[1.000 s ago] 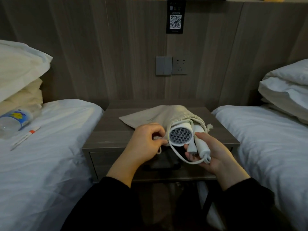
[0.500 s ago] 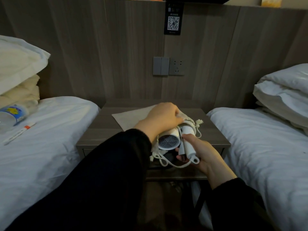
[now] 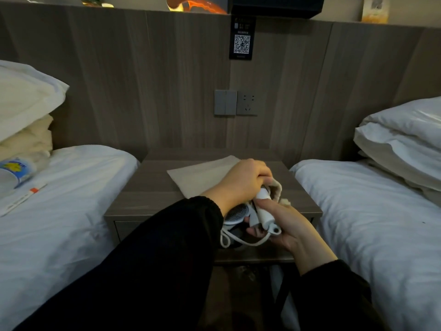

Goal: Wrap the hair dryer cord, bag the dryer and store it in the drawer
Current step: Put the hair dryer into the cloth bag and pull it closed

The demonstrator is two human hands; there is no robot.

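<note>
- My left hand (image 3: 241, 185) is at the centre of the frame, fingers curled over the mouth of the beige cloth drawstring bag (image 3: 198, 177), gripping its gathered edge
- My right hand (image 3: 281, 225), just below and to the right, is clamped round the handle of the white plastic hair dryer (image 3: 265, 211), thumb on top
- The dryer is between my two hands at the front edge of the table top, its nose inside the bag's mouth, its round mesh grille and handle outside
- The white cord (image 3: 241, 242) hangs in a loop under my right hand, and the plug is pressed against the handle
- The rest of the bag lies flat on the grey-brown wooden nightstand (image 3: 143, 199), running toward the upper left
- The nightstand's front is mostly hidden by my black sleeves, so I cannot tell how the drawer stands
- A bed with white sheets (image 3: 71, 199) fills the left of the frame, another white-sheeted bed (image 3: 370, 211) the right, the nightstand between them
- Stacked white and cream pillows (image 3: 23, 99) sit at the left edge, white pillows (image 3: 401, 144) at the right edge
- On the left bed lie a clear plastic bottle with a blue and yellow label (image 3: 16, 170) and, near it, a white pen with an orange band (image 3: 26, 194)
- Behind is a grey-brown wood-grain wall panel (image 3: 143, 80) with a grey double switch (image 3: 225, 102) touching a grey socket (image 3: 247, 103), and higher up a black QR code sign (image 3: 241, 39)
</note>
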